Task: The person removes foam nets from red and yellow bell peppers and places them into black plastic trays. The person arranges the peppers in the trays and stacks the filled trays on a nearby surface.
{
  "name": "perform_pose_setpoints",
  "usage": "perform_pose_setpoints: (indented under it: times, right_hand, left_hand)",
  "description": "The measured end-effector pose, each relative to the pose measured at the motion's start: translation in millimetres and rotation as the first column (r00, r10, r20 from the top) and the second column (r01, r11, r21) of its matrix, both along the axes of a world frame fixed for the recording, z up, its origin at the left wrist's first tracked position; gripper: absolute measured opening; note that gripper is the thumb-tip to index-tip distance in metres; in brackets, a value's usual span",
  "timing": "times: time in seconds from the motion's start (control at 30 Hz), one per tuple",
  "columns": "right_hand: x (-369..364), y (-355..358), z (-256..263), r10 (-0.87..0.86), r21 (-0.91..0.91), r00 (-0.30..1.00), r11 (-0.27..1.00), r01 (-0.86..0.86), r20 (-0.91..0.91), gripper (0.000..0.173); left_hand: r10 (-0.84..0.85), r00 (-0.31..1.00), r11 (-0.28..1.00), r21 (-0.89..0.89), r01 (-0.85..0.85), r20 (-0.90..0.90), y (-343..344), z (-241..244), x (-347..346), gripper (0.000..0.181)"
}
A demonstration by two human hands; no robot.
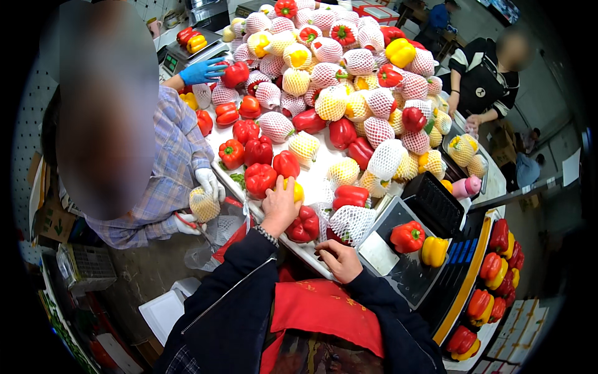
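Observation:
My left hand (281, 205) rests on a yellow bell pepper (298, 190) that shows beyond its fingers, among bare red bell peppers (260, 181) at the table's near edge. Whether the fingers grip it is hard to tell. Just right of that hand lies a dark red pepper (303, 224). My right hand (341, 262) hovers at the table rim with fingers curled, near a white foam net (353, 223) around a dark red pepper; nothing shows in it. On the scale (402, 276) to its right sit a red pepper (408, 236) and a yellow pepper (434, 251).
A heap of net-wrapped peppers (327, 75) covers the table. At left, a co-worker in a plaid shirt (173, 140) holds a netted pepper (204, 204); a blue-gloved hand (202, 71) touches a red pepper. A black crate (434, 201) and packed peppers (490, 266) are at right.

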State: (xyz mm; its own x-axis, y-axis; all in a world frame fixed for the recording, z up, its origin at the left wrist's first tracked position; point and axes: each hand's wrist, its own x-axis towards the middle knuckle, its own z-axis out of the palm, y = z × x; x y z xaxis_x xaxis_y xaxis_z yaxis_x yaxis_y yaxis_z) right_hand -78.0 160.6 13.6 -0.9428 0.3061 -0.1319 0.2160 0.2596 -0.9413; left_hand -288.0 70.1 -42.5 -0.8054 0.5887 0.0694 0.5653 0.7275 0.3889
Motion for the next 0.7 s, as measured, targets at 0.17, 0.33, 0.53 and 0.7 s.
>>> perform_pose_setpoints:
  times: [0.17, 0.33, 0.53, 0.7]
  right_hand:
    - [-2.5, 6.9, -2.0, -0.036, -0.017, 0.998, 0.999, 0.035, -0.049, 0.017]
    - [-4.8, 14.9, -2.8, -0.193, -0.111, 0.973, 0.977, 0.180, -0.125, 0.031]
    - [-29.7, 22.3, 33.9, -0.062, 0.197, 0.954, 0.973, 0.124, -0.293, 0.095]
    - [-29.6, 19.1, 39.3, -0.076, 0.061, 0.946, 0.993, 0.100, -0.314, 0.103]
  left_hand:
    - [-0.020, 0.995, 0.994, 0.110, 0.009, 0.097, -3.6, 10.3, -11.0, 0.066]
    - [-0.378, 0.735, 0.500, 0.792, -0.350, 0.564, -20.4, 10.3, -14.5, 0.051]
    - [-0.737, -0.242, 0.527, 0.312, -0.790, 0.631, -12.4, 45.8, 32.4, 0.056]
    - [-0.752, -0.241, 0.513, 0.315, -0.799, 0.613, -0.6, 24.9, 63.9, 0.055]
